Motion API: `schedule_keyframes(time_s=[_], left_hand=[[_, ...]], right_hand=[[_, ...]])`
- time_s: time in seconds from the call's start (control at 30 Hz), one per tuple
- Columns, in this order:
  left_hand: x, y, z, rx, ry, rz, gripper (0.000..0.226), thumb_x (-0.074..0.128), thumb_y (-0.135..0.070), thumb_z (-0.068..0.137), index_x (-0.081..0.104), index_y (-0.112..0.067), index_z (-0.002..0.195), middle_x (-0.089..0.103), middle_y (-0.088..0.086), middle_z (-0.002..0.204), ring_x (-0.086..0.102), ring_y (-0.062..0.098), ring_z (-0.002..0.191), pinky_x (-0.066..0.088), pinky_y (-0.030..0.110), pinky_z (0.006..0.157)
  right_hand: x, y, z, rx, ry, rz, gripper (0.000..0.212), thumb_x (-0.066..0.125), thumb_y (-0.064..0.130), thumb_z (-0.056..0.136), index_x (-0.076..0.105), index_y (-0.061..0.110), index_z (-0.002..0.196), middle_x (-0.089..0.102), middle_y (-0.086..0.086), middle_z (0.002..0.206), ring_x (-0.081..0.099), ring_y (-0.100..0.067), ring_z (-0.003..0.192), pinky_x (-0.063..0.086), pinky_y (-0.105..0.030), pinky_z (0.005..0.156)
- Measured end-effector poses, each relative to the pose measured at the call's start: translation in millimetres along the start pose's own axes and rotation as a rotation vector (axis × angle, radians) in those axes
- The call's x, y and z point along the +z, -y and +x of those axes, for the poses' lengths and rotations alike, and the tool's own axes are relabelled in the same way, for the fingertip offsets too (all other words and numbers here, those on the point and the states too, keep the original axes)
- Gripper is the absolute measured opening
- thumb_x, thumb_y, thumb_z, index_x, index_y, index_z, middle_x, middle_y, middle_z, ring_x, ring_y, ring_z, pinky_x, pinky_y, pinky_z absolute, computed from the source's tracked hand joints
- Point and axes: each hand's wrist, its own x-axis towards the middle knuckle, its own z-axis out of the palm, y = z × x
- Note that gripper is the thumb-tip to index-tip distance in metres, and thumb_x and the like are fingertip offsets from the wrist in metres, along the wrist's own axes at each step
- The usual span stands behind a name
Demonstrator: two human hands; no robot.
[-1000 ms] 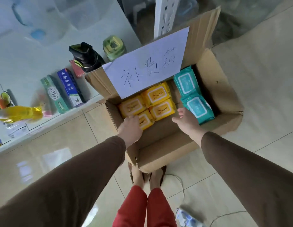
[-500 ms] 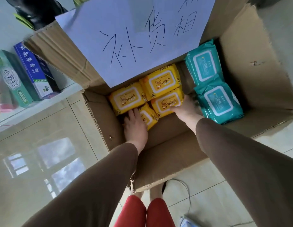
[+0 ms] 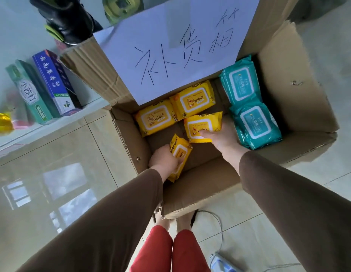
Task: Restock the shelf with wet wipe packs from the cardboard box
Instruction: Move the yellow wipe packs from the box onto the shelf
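The left hand (image 3: pixel 164 161) grips one yellow wipe pack (image 3: pixel 179 154) and the right hand (image 3: pixel 222 135) grips another (image 3: pixel 202 125), both inside the cardboard box (image 3: pixel 292 99). Two yellow packs (image 3: pixel 173 111) and two teal packs (image 3: pixel 249 103) remain; judging by this, nothing gripped has reached the shelf (image 3: pixel 33 132).

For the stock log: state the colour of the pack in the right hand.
Yellow pack, head view.

yellow packs (image 3: pixel 192 100): "BABY WIPES", "80" | paper sign (image 3: pixel 170 46): "补货箱" | green carton (image 3: pixel 29 93): "小苏打"
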Motion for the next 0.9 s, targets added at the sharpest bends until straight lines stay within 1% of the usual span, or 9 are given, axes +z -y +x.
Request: schedule_keyframes(time_s=[0.07,0.23,0.4,0.5,0.6,0.7,0.77,0.83,0.9], left_hand=[[-17.8,-3.0,-25.8,0.025,-0.008,-0.056,0.051,0.075,-0.045,0.080,0.054,-0.025,0.123,0.064,0.001,0.120,0.062,0.026,0.109,0.052,0.039,0.090],[-97.6,-12.5,-113.0,0.146,-0.096,-0.031,0.075,0.069,-0.052,0.083,0.034,-0.031,0.146,0.060,0.002,0.133,0.059,0.030,0.116,0.051,0.040,0.089],[-217.7,-4.4,-236.0,0.239,-0.203,-0.021,0.076,0.067,-0.051,0.085,0.028,-0.034,0.148,0.063,0.005,0.128,0.061,0.032,0.110,0.052,0.039,0.085],[-287.0,19.3,-312.2,0.289,-0.296,-0.052,0.075,0.067,-0.049,0.083,0.029,-0.034,0.146,0.064,0.008,0.121,0.063,0.033,0.102,0.054,0.044,0.083],[-351.8,59.5,-378.1,0.316,-0.377,-0.111,0.077,0.070,-0.049,0.079,0.030,-0.040,0.144,0.065,0.006,0.113,0.064,0.032,0.095,0.056,0.046,0.079],[-413.7,110.4,-429.5,0.369,-0.426,-0.211,0.070,0.070,-0.052,0.070,0.035,-0.055,0.130,0.068,-0.003,0.103,0.065,0.027,0.088,0.057,0.044,0.076],[-453.6,145.1,-453.6,0.383,-0.457,-0.214,0.064,0.071,-0.049,0.072,0.037,-0.054,0.127,0.068,-0.009,0.098,0.065,0.023,0.085,0.056,0.041,0.076],[-492.8,177.4,-470.2,0.395,-0.502,-0.201,0.063,0.072,-0.048,0.073,0.039,-0.053,0.127,0.068,-0.010,0.098,0.065,0.021,0.085,0.056,0.041,0.077],[-530.5,205.6,-476.6,0.402,-0.540,-0.184,0.064,0.073,-0.049,0.073,0.039,-0.053,0.127,0.069,-0.009,0.098,0.066,0.021,0.085,0.056,0.041,0.078]], right_hand=[[-13.7,13.3,-24.4,-0.077,-0.014,-0.024,0.027,0.085,0.032,0.076,0.061,0.034,0.089,0.069,0.014,0.093,0.066,-0.010,0.089,0.052,-0.033,0.083],[-56.6,83.5,-114.6,-0.236,0.032,-0.101,0.041,0.076,0.041,0.084,0.060,0.026,0.119,0.069,0.010,0.106,0.065,-0.011,0.098,0.053,-0.036,0.091],[-92.2,189.4,-232.3,-0.385,0.099,0.009,0.041,0.080,0.030,0.082,0.063,0.031,0.119,0.074,0.014,0.104,0.069,-0.008,0.102,0.053,-0.036,0.094],[-96.2,258.5,-301.6,-0.450,0.146,0.098,0.030,0.078,0.022,0.085,0.067,0.026,0.113,0.075,0.011,0.100,0.070,-0.010,0.099,0.054,-0.035,0.086],[-84.6,321.6,-364.4,-0.513,0.179,0.105,0.022,0.076,0.019,0.087,0.069,0.018,0.108,0.075,-0.001,0.100,0.071,-0.016,0.096,0.055,-0.039,0.084],[-54.4,382.0,-415.7,-0.574,0.236,0.080,0.030,0.078,0.026,0.083,0.069,0.008,0.105,0.073,-0.014,0.098,0.069,-0.018,0.092,0.051,-0.039,0.087],[-26.1,420.5,-444.6,-0.629,0.262,0.063,0.031,0.077,0.032,0.079,0.070,0.012,0.103,0.071,-0.019,0.098,0.068,-0.016,0.091,0.049,-0.038,0.088],[4.4,454.2,-468.6,-0.681,0.285,0.060,0.021,0.076,0.034,0.079,0.073,0.026,0.099,0.074,-0.011,0.102,0.071,-0.017,0.095,0.051,-0.040,0.091],[31.9,482.2,-481.8,-0.723,0.320,0.067,0.016,0.076,0.027,0.085,0.073,0.028,0.100,0.076,-0.005,0.103,0.071,-0.018,0.099,0.052,-0.038,0.093]])
